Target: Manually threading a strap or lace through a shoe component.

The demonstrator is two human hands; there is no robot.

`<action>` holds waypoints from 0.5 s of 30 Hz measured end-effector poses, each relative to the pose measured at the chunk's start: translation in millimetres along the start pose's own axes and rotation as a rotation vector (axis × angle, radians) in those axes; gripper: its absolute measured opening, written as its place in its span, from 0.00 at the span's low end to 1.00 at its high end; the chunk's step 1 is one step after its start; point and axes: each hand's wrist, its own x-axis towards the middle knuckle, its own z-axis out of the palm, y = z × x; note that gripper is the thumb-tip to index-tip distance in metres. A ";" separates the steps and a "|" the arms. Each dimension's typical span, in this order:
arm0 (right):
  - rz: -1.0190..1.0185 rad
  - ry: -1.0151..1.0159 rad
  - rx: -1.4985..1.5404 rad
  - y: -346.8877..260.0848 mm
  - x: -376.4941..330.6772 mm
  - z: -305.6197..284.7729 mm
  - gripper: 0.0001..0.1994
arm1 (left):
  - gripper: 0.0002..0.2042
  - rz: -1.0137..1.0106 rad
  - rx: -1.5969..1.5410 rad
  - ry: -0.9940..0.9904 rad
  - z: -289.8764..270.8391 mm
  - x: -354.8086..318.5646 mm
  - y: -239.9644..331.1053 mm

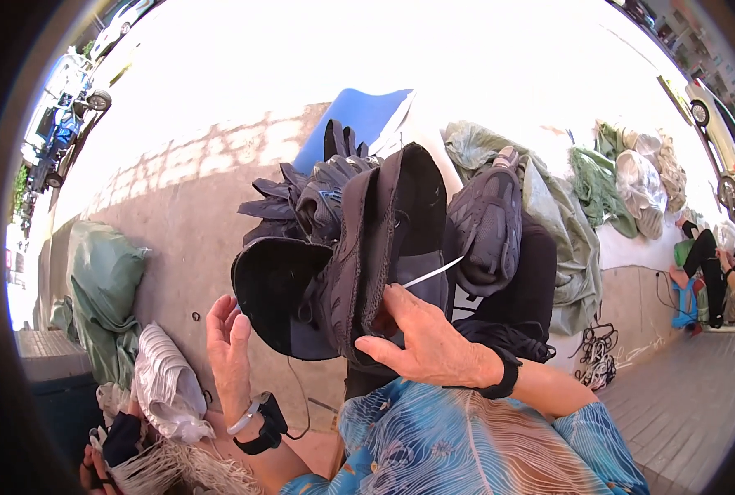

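Observation:
Dark grey and black shoe uppers (347, 268) stand on edge above my lap, their black inner sides partly turned to view. My right hand (429, 338) is closed at their near end, fingers tucked behind the edge and thumb on the near side. A thin white strip (435, 273) slants up from beside its fingers; whether the hand grips it is unclear. Just left of the uppers, my left hand (232, 351) is raised, fingers loosely bent and apart, holding nothing. Beyond is a pile of similar uppers (328, 191). Another grey bundle of uppers (489, 227) rests by my right leg.
A blue sheet (355, 120) lies beyond the pile. Green sacking (569, 239) spreads at right, with net bags (635, 194) farther off. A green sack (103, 276) and a bundle of white pieces (167, 384) stand at left. Dark cords (596, 363) lie near a ribbed ledge (689, 404).

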 end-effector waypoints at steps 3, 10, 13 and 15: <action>0.030 -0.041 -0.028 -1.8 -2.0 -7.8 0.29 | 0.33 -0.079 -0.125 -0.107 8.8 6.5 -18.9; -0.062 0.070 0.023 -3.7 22.5 11.7 0.28 | 0.32 0.005 -0.446 -0.135 33.8 15.7 -23.6; 0.028 0.176 0.181 -10.6 48.7 8.3 0.25 | 0.31 -0.029 -0.489 -0.167 38.4 30.3 -10.5; -0.040 0.262 0.130 -6.4 58.0 17.6 0.24 | 0.30 -0.045 -0.490 -0.201 40.5 39.6 -3.8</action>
